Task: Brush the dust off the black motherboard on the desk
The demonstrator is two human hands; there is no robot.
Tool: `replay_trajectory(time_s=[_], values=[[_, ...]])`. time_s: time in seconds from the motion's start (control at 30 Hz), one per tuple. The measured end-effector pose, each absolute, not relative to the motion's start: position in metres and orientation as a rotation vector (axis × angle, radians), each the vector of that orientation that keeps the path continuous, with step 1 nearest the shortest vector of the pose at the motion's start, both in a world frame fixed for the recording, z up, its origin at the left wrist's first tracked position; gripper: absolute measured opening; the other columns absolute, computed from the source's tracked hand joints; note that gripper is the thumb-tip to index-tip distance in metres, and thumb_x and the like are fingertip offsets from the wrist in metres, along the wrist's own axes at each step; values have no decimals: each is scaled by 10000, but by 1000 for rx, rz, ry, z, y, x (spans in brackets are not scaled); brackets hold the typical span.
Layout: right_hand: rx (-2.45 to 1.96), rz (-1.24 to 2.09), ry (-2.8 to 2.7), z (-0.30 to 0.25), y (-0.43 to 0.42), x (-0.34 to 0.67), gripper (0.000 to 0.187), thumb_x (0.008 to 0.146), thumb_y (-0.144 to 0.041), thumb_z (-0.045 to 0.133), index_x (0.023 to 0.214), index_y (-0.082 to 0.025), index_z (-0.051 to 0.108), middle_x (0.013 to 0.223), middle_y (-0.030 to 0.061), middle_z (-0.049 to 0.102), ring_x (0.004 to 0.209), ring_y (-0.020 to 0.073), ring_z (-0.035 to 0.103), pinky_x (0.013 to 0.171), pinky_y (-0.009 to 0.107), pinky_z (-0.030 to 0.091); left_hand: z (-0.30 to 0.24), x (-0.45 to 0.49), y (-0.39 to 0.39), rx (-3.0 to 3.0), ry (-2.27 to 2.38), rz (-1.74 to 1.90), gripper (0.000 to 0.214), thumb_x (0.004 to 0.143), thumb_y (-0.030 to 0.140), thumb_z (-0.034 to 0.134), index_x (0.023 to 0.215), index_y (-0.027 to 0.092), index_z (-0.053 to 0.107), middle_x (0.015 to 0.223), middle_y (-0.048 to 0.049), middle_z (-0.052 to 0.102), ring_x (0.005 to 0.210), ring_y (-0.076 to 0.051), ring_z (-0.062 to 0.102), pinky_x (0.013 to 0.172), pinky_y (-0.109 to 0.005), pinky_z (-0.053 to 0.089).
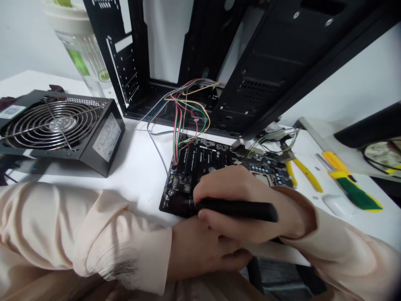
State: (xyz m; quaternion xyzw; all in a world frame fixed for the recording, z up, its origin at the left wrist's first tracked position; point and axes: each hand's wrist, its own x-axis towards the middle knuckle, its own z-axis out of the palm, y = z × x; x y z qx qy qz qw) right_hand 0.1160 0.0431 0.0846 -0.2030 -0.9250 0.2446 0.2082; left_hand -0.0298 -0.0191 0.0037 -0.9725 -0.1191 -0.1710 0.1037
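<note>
My right hand (241,200) is closed round a black screwdriver handle (247,210), held level with its tip pointing left onto the near left corner of a black motherboard (194,163) lying flat on the white table. My left hand (200,246) lies under the right hand at the table's front edge, its fingers curled beneath the right hand; what it holds, if anything, is hidden. Both arms wear pale peach sleeves. Coloured wires (184,113) run from the board into an open black computer case (219,62) standing behind it.
A power supply with a round fan grille (59,125) sits at the left. Yellow-handled pliers (300,171) and a yellow and green screwdriver (351,188) lie at the right. A clear plastic jar (81,46) stands at the back left.
</note>
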Motion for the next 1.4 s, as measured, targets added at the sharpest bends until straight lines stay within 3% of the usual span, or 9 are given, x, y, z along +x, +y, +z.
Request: replay_trajectory(time_s=[0.13,0.27,0.43,0.6,0.87,1.03,1.17,1.3,1.4], values=[[-687,479,-2604,87,47,117,97,870,-182,493,803,-162,559,709,10,616,640,99,550,603,217,424,5,-30,-17,-2830,-354,-480,348,917,319,497,1261,360,529,1391,-13,513,1023,-233,579,868,-422,414],[-596,885,-2547,92,49,119,118,860,-181,489,765,-158,556,645,-15,586,562,61,511,536,168,394,4,-29,-17,-2850,-349,-554,319,914,257,496,1205,364,574,1294,21,583,974,-192,575,874,-387,414],[-709,630,-2612,100,47,123,95,853,-176,519,789,-155,586,688,3,615,610,80,534,583,195,411,5,-29,-16,-2811,-364,-509,351,932,280,449,1262,360,536,1378,-9,525,976,-223,586,896,-431,406],[-650,860,-2612,105,45,122,110,855,-162,506,780,-157,586,663,-13,606,579,60,522,547,166,400,4,-29,-17,-2848,-334,-563,336,920,220,455,1202,351,585,1240,17,618,899,-181,583,833,-374,417],[-672,976,-2557,101,51,122,91,851,-158,538,796,-139,608,679,-17,627,573,50,540,535,153,415,8,-30,-15,-2782,-349,-515,377,952,231,370,1239,392,556,1333,33,572,952,-197,610,878,-397,401],[-837,562,-2588,99,50,121,100,851,-179,536,844,-142,629,761,22,665,690,102,597,654,212,455,8,-30,-15,-2767,-335,-471,359,945,289,402,1267,387,526,1379,1,532,1006,-258,609,897,-458,395],[-679,982,-2575,99,50,121,106,858,-170,531,797,-140,611,667,-19,626,564,48,538,537,153,412,7,-31,-15,-2817,-325,-510,346,929,257,451,1244,363,549,1331,10,567,940,-185,594,873,-377,411],[-799,637,-2598,99,49,122,84,862,-170,546,849,-144,624,750,6,660,665,78,584,627,187,449,7,-30,-16,-2773,-348,-492,351,937,299,432,1262,385,534,1367,7,543,999,-248,604,881,-436,407],[-740,747,-2554,99,48,122,69,861,-163,554,835,-150,617,725,-11,651,619,58,569,582,161,438,6,-30,-16,-2774,-345,-529,340,944,272,417,1233,386,555,1346,16,561,962,-213,611,891,-419,406]])
